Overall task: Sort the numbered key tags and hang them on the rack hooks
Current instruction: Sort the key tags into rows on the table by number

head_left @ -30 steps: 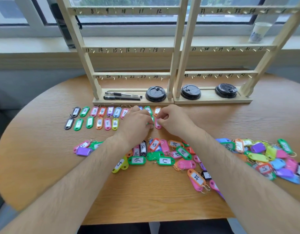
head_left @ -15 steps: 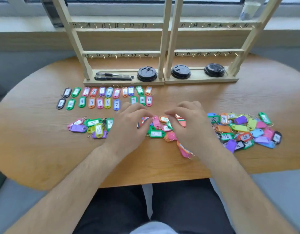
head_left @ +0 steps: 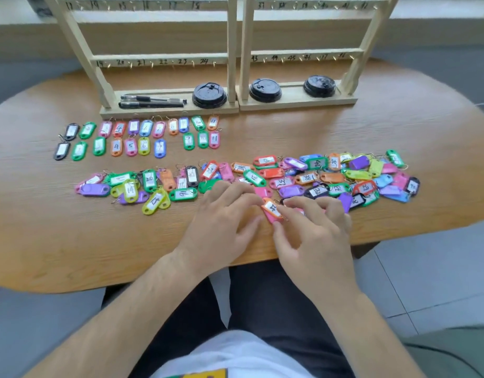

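Noting the orange tag (head_left: 270, 207) at the near fringe of the loose pile (head_left: 306, 178), lying on a pink tag (head_left: 272, 219) close to the surface (head_left: 71, 241) edge. Right grip (head_left: 314, 233) pinches it between thumb and forefinger; left grip (head_left: 224, 216) touches it with curled fingers, and we cannot tell whether it holds. Risks, we judge: snagged rings drag the pink tag along; either slides off the edge; blurred numeral misread, tag misfiled among the sorted rows (head_left: 130, 145).

Prob. office/workrm: round wood table (head_left: 44, 227) by window sill (head_left: 448, 13), pens (head_left: 152, 101), grey tile floor (head_left: 426, 274).
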